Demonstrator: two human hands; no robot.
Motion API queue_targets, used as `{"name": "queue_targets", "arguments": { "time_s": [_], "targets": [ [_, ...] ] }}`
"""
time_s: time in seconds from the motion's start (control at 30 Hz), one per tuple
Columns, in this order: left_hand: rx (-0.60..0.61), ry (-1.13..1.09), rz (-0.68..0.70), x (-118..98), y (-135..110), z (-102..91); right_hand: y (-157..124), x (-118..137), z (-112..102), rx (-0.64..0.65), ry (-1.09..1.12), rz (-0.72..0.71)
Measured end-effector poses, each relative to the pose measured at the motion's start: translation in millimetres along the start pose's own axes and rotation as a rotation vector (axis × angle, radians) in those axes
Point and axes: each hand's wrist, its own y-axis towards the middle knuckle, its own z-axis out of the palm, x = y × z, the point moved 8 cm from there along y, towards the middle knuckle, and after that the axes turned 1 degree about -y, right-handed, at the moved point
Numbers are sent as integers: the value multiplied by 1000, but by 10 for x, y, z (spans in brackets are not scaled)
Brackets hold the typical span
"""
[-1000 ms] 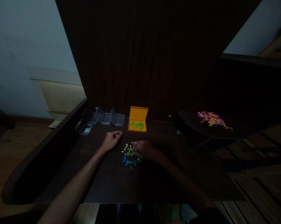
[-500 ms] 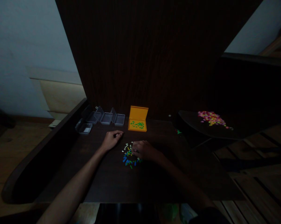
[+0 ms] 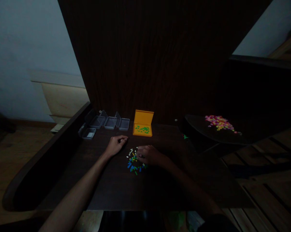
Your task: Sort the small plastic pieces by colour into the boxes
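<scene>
A small heap of tiny blue, green and white pieces (image 3: 134,162) lies in the middle of the dark wooden table (image 3: 116,187). My right hand (image 3: 149,155) rests on the heap's right side, fingers curled over the pieces in a pinch. My left hand (image 3: 116,144) lies on the table just left of the heap, fingers curled in a loose fist. Behind the heap stands an open orange box (image 3: 143,128) with green pieces inside. The scene is very dim.
Several clear plastic boxes (image 3: 110,122) stand open along the table's back left, one more (image 3: 89,133) nearer the left rim. A pile of pink and yellow pieces (image 3: 219,122) lies on a dark surface to the right. A dark wooden panel rises behind the table.
</scene>
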Motion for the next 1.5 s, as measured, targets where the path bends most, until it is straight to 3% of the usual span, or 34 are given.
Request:
{"name": "queue_targets", "arguments": {
  "time_s": [0.27, 0.37, 0.57, 0.83, 1.5],
  "targets": [
    [16, 29, -8, -53, -5, -13, 154, -535, -566, -168, 33, 103],
    [22, 47, -16, -61, -8, -14, 249, -785, -679, -203, 0, 166],
    [28, 35, -22, -54, -3, -1, 492, -1096, -566, -105, 1, 227],
    [41, 27, -39, -38, 5, 5, 721, -1258, -360, -17, 7, 213],
    [37, 10, -40, -18, 11, -1, 654, -1244, -392, -41, -29, 222]
  ]
}}
